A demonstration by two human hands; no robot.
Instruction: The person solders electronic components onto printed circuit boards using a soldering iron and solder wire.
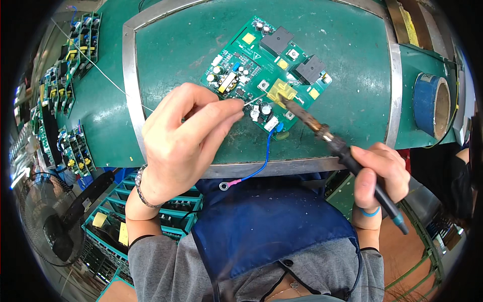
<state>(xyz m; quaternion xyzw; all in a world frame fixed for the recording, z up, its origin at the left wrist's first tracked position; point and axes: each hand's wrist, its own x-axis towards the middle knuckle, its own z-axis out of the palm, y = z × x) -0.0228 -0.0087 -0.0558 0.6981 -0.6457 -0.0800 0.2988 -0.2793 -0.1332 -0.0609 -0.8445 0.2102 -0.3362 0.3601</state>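
One green circuit board (265, 70) lies just past 12 o'clock, where a steady soldering iron (347, 158) and sparingly fed solder wire (255, 99) should work best. Left hand (188, 131) pinches the solder wire, fingertips together; right hand (377, 173) curls around the soldering iron's handle, toward the board's 4 o'clock.

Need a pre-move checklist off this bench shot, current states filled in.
1. Right hand on the soldering iron's handle: ok.
2. Left hand pinching the thin wire: ok.
3. Circuit board resting on the green worktop: ok.
4. Blue lead clear of the iron: ok, it hangs off the board's near side.
5. Iron tip touching its joint: cannot tell, too small.
6. Iron temperature: cannot tell.
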